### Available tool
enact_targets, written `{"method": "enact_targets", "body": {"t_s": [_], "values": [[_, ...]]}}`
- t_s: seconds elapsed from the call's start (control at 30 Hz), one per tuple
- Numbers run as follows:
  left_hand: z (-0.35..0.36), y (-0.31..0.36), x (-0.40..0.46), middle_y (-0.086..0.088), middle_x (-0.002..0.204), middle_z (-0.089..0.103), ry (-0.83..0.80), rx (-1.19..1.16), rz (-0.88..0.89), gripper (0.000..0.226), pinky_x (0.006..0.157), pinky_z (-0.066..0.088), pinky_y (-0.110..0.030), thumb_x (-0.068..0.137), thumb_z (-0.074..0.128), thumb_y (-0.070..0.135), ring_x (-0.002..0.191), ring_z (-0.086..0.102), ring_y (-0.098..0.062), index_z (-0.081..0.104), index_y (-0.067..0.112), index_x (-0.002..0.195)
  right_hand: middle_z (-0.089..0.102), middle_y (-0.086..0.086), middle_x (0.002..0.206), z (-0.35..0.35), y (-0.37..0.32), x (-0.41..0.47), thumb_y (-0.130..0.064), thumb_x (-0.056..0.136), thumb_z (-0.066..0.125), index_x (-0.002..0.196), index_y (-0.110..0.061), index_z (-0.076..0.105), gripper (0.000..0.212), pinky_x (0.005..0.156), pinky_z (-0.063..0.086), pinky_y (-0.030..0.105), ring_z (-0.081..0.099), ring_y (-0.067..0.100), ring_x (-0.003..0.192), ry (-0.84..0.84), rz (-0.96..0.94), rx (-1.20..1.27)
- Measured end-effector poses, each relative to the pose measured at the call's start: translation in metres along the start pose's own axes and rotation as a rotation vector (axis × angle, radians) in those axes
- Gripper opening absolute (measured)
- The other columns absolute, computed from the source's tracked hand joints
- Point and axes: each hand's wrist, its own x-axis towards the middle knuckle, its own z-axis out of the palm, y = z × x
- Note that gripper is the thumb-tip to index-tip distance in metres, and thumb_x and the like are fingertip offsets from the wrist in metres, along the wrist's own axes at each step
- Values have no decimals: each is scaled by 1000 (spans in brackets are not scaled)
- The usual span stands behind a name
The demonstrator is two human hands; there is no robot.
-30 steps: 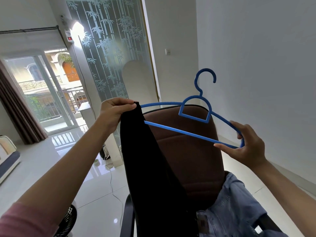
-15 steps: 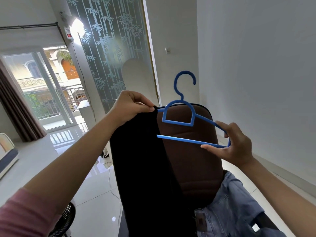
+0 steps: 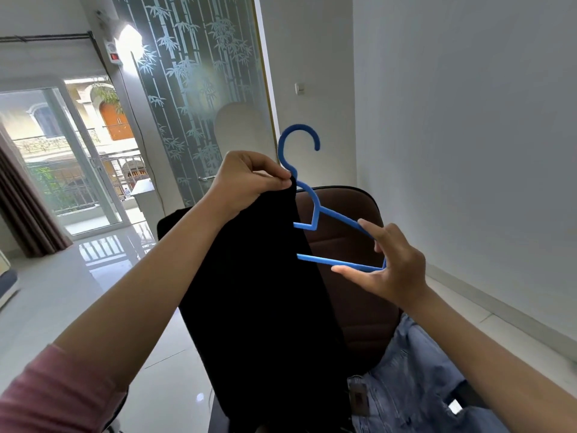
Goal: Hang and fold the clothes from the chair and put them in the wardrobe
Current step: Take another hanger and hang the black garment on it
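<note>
Pale grey wall (image 3: 468, 120), glossy white tiled floor (image 3: 62, 295), bamboo-patterned frosted glass panel (image 3: 199, 89), sunlit sliding balcony door (image 3: 62, 157), brown curtain (image 3: 22, 207).

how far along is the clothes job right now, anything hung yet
Nothing looks finished. In hand: the left hand pinches the top of a black garment that covers the left half of the blue hanger, while the right hand holds the hanger's right end. Left: a pair of blue jeans lies on the brown chair. No wardrobe is in view.
</note>
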Motion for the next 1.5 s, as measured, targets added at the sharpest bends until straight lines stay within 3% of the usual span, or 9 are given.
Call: {"method": "enact_targets", "body": {"t_s": [0.37, 0.47, 0.6, 0.83, 0.93, 1.07, 1.23, 1.33, 1.5], "values": [[-7, -3, 0, -1, 83, 71, 116, 356, 56, 30, 71, 58, -26, 73, 80, 18, 72, 70, -15, 60, 16, 96, 61, 5, 75, 6, 0, 10, -64, 64, 73, 123, -17, 51, 79, 58, 38, 7, 42, 5, 61, 54, 7, 15], [-10, -7, -2, 2, 72, 67, 154, 569, 84, 25, 68, 54, -33, 74, 76, 37, 67, 64, -14, 63, 19, 87, 60, 4, 75, 5, 1, 11, -65, 64, 73, 123, -17, 52, 79, 61, 33, 1, 41, 3, 62, 40, 20, 8], [-11, -4, -8, -3, 70, 67, 147, 500, 137, 21, 69, 54, -41, 75, 76, 33, 68, 64, -22, 67, 14, 76, 59, 4, 81, 5, 4, 12, -70, 68, 66, 128, -21, 49, 80, 60, 34, 1, 41, 4, 63, -28, 79, 77], [-14, -7, -13, -6, 67, 64, 197, 446, 182, 19, 60, 46, -31, 78, 75, 27, 60, 57, -19, 65, 11, 74, 51, 9, 118, 14, -12, 5, -58, 65, 79, 125, -17, 56, 77, 99, 27, 21, 48, 23, 107, 172, 32, -108], [-15, -7, -14, -7, 67, 64, 231, 410, 186, 20, 60, 45, -30, 77, 76, 26, 59, 56, -17, 64, 11, 75, 63, 7, 99, 25, -34, -16, -39, 71, 82, 117, -16, 58, 56, 82, 46, 34, 56, 17, 92, 89, -72, 162], [-12, -1, -20, -7, 69, 65, 233, 334, 223, 18, 59, 50, -19, 78, 76, 18, 60, 61, -13, 60, 11, 82, 65, -8, 101, 36, -51, -28, -35, 84, 69, 118, -22, 57, 39, 72, 52, 37, 61, 8, 88, -230, 125, 499], [-18, -2, -24, -21, 71, 60, 169, 294, 258, 14, 62, 47, -30, 81, 72, 12, 66, 57, -36, 58, 11, 80, 55, -13, 72, 41, -45, -33, -38, 83, 67, 109, -32, 57, 28, 56, 45, 24, 52, 4, 63, -301, 177, 375], [-25, -1, -27, -22, 72, 60, 129, 278, 223, 9, 60, 45, -20, 82, 71, 9, 59, 53, -27, 62, 10, 83, 48, -13, 58, 37, -37, -36, -37, 82, 68, 88, -22, 71, 16, 53, 37, 28, 44, 6, 60, -257, 125, 236], [-49, -7, -37, -12, 76, 66, 67, 263, 139, 15, 68, 49, -15, 81, 69, 2, 68, 62, -19, 65, 16, 85, 55, -13, 62, 12, -2, -30, -53, 73, 73, 64, -16, 68, 38, 54, 42, 33, 50, 7, 61, -148, 192, 156]]}}
